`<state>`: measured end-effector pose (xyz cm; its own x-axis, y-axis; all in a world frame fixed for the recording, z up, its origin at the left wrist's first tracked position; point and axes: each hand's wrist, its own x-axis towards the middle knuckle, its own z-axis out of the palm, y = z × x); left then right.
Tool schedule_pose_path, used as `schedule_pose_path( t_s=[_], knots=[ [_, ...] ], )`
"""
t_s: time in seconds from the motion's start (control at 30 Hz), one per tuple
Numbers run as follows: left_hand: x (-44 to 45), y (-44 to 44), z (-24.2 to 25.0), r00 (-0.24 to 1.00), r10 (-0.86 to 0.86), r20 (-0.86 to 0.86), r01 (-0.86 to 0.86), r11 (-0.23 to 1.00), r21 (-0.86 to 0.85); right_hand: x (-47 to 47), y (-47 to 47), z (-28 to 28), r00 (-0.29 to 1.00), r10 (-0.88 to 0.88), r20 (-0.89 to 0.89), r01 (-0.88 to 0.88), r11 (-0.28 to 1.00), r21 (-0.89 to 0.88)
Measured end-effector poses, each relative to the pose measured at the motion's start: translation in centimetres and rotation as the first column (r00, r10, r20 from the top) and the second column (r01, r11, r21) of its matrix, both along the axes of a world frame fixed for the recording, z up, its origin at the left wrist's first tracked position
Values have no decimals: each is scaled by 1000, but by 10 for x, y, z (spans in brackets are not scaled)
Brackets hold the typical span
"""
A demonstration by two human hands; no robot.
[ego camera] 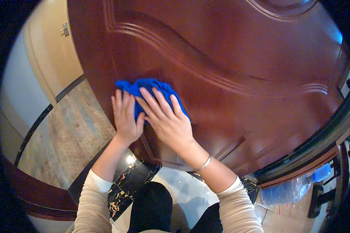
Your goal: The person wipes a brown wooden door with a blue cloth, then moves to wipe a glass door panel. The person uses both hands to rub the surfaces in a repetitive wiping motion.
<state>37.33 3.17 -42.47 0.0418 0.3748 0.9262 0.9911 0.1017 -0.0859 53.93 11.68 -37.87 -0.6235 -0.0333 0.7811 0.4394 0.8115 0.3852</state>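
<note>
Both hands press a bunched blue cloth (151, 83) against a reddish-brown panelled wooden door (210, 113). My left hand (124, 118) lies along the cloth's left side, close to the door's left edge, its thumb pointing toward the other hand. Spread over the cloth's right part, my right hand (170, 121) has its fingers apart and a metal bangle (204, 163) at the wrist. Part of the cloth is hidden under the fingers. Curved raised moulding (175, 54) runs across the door above my hands.
A light wooden door (54, 43) with a lever handle (64, 29) stands at left, beyond a wood-patterned floor (67, 131). Black marble-patterned tiles (125, 180) border pale floor tiles (178, 180) below. A large clear water bottle (285, 192) lies at lower right.
</note>
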Motion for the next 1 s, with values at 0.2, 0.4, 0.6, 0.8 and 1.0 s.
schedule_pose_path(
  t_s=[0.2, 0.4, 0.6, 0.8, 1.0],
  knots=[
    [43, 12, -35, 991, -116, -67, 106, 985, -136, 61, 10, -41, 994, -106, 27, 107, 992, -67],
    [55, 15, -43, 960, -105, -258, 59, 982, -179, 101, 11, -56, 981, -187, 42, 190, 978, -86],
    [31, 14, -40, 962, -61, -265, 38, 995, -90, 82, 12, -46, 989, -135, 65, 140, 987, -78],
    [-18, -5, -25, 983, 52, -177, -51, 999, 13, 20, -6, -24, 997, -72, 24, 73, 995, -75],
    [-58, -30, 6, 982, 116, -147, -106, 991, 76, -40, -21, 13, 1000, -22, -12, 22, 1000, 6]
  ],
)
